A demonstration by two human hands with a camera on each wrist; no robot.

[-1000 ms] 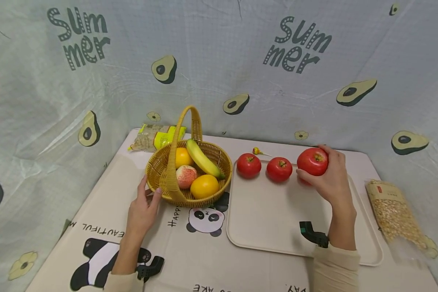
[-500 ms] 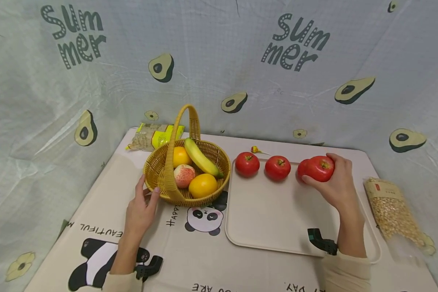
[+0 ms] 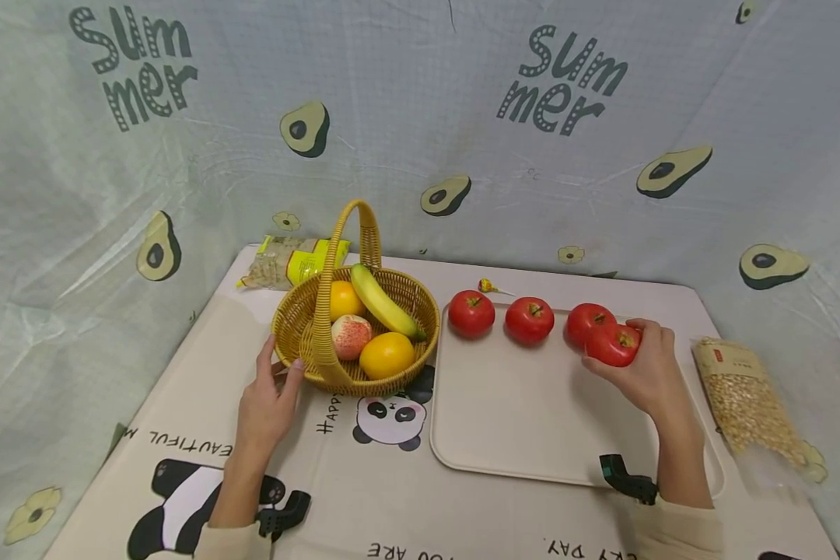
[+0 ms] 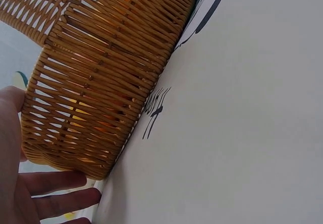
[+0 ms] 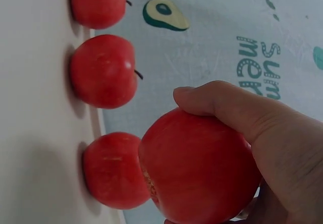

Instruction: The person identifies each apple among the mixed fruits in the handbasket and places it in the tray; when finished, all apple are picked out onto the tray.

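My right hand (image 3: 647, 373) grips a red apple (image 3: 612, 346) between thumb and fingers over the right part of the beige tray (image 3: 511, 420). The right wrist view shows this gripped apple (image 5: 199, 166) close up, partly overlapping another red apple (image 5: 113, 168) that sits on the tray. Two more red apples, one (image 3: 530, 320) in the middle and one (image 3: 471, 313) at the left, complete a row along its far edge. My left hand (image 3: 269, 404) touches the near left side of a woven basket (image 3: 427, 319), fingers extended and spread. Inside lie a banana (image 3: 385, 303), a peach (image 3: 351, 337) and two orange-yellow fruits.
Behind the basket lies a clear-and-yellow packet (image 3: 290, 263). A lollipop (image 3: 488, 285) rests beyond the tray's far edge. To the right of the tray is a bag of pale grains (image 3: 749, 400). A printed cloth wall (image 3: 392, 78) stands behind the table.
My right hand has moved the apple toward me and slightly right, from above the rightmost apple in the row to in front of it. The left hand stays at the basket.
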